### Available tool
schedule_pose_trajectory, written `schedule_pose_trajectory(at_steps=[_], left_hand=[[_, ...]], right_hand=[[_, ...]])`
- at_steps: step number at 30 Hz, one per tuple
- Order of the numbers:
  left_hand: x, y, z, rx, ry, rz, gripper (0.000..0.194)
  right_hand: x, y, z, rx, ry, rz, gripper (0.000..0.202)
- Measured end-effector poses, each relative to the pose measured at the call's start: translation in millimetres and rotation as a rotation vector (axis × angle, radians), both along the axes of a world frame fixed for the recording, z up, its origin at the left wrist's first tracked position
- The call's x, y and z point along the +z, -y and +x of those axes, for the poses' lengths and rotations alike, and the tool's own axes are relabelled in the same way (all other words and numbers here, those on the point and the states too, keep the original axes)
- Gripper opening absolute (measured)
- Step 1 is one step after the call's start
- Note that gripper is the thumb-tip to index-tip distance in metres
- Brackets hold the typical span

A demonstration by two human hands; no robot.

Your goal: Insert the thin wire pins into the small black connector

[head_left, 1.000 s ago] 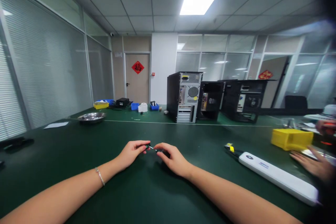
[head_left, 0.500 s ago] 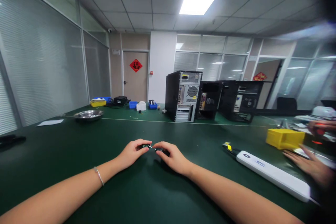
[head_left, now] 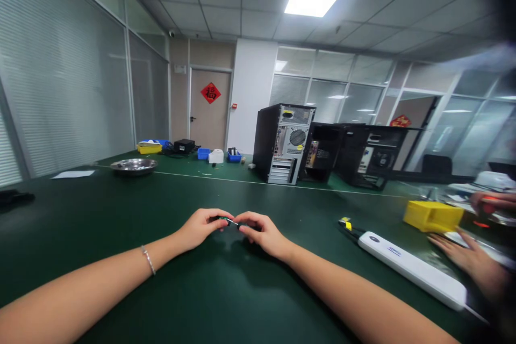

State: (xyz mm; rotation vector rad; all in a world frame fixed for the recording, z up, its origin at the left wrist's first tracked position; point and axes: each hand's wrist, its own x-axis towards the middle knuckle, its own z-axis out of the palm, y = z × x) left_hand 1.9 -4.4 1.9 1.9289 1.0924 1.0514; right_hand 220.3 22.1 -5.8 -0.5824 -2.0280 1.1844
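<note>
Now | green part [head_left: 223,219] is being pinched by left hand [head_left: 201,227] | thin-shafted tool [head_left: 233,222], 3 o'clock, by right hand [head_left: 264,232]

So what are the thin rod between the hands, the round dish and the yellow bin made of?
Thin rod: probably shiny metal, from its silvery glint; too small for certainty. Round dish: likely polished metal, with mirror-like highlights. Yellow bin: seemingly plastic, evenly colored, slightly glossy.
</note>
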Motion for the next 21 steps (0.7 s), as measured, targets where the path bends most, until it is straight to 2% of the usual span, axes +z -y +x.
schedule_pose_trajectory(at_steps=[10,16,21], left_hand=[[-3.5,-4.0,-1.2,0.021,0.142,-0.137,0.032],[-7.7,-12.4,-7.7,0.183,0.265,-0.099,0.032],[-12.0,-14.5,-7.4,0.172,0.32,-0.152,0.037]], right_hand=[[-2.1,-2.7,-3.6,-0.003,0.016,-0.039,0.035],[-2.1,-1.5,-5.2,-0.046,0.021,-0.048,0.034],[2.0,2.5,-5.9,-0.062,0.049,-0.039,0.034]])
